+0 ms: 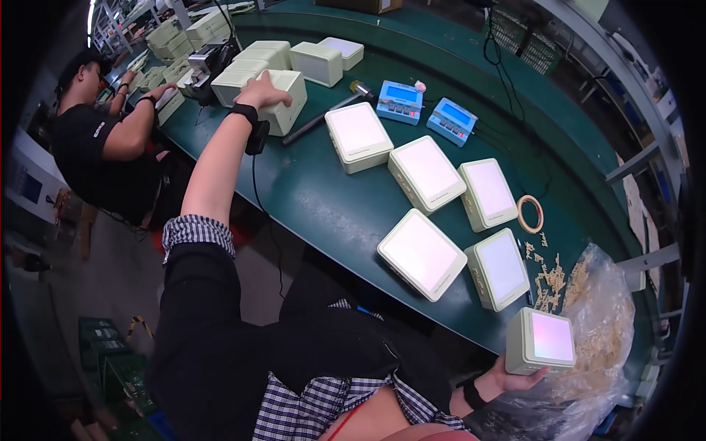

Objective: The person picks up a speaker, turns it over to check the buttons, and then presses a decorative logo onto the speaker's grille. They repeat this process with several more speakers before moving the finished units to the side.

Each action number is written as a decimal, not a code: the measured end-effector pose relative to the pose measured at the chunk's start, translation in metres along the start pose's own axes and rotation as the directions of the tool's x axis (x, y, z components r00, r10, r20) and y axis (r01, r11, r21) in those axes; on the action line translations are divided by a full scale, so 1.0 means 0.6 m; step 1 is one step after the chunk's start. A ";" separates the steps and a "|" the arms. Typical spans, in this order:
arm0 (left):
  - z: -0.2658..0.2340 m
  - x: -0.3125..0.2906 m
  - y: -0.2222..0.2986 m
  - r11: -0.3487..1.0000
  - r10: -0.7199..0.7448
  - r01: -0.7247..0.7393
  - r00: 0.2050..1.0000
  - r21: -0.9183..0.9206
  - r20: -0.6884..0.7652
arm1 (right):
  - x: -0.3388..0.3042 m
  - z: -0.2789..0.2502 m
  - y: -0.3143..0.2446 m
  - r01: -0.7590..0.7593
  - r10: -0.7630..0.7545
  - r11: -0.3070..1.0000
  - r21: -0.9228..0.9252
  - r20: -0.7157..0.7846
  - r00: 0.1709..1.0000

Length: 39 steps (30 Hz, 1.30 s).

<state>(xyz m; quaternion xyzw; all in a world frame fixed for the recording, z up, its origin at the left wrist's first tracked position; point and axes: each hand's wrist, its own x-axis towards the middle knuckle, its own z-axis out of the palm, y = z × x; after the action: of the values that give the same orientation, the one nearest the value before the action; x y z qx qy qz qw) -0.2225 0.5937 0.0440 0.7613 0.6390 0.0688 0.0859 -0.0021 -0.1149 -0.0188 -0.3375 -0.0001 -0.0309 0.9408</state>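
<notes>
Stretched out to the far left, my left hand [259, 93] lies over the top of a cream box-shaped device [285, 114], its fingers curled around the upper edge. That device stands at the near end of a row of similar cream boxes [254, 59]. At the lower right, my right hand [518, 376] grips another cream device [526, 342] from below, its front panel glowing pinkish white. Between my hands, several cream devices with lit white panels, such as this one [423, 253], lie on the green bench [309, 187].
Two blue meters [399, 101] with cables sit behind the lit devices, near a black-handled hammer [323, 117]. A tape roll [530, 214], small tan pieces [548, 283] and a clear plastic bag [599, 323] are at right. A co-worker [110, 140] works at far left.
</notes>
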 end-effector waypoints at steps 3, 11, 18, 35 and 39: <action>-0.004 -0.029 -0.013 0.997 0.056 -0.058 0.998 -0.059 -0.033 | -0.002 -0.020 -0.011 0.002 -0.002 1.000 -0.014 0.000 1.000; -0.112 -0.215 -0.068 0.651 0.753 -0.758 0.652 -0.037 -0.090 | 0.016 -0.020 -0.007 0.007 -0.012 0.999 -0.050 -0.089 0.996; -0.057 -0.400 0.029 0.419 0.886 -0.907 0.399 -0.043 0.236 | 0.050 0.025 0.057 -0.010 0.009 1.000 -0.010 -0.083 0.996; 0.013 0.097 0.351 0.816 0.559 -0.572 0.817 0.083 0.141 | 0.060 0.064 0.080 -0.052 0.047 0.995 -0.086 -0.065 0.997; 0.116 0.176 0.413 0.924 0.346 -0.333 0.937 0.190 -0.044 | 0.046 0.067 0.081 -0.021 0.014 0.994 -0.110 -0.069 0.997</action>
<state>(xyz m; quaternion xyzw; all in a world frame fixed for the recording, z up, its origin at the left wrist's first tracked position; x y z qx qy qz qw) 0.0489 0.6532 0.0295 0.8618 0.5039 0.0541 -0.0210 0.0293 -0.0537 -0.0181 -0.3876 0.0368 -0.0341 0.9204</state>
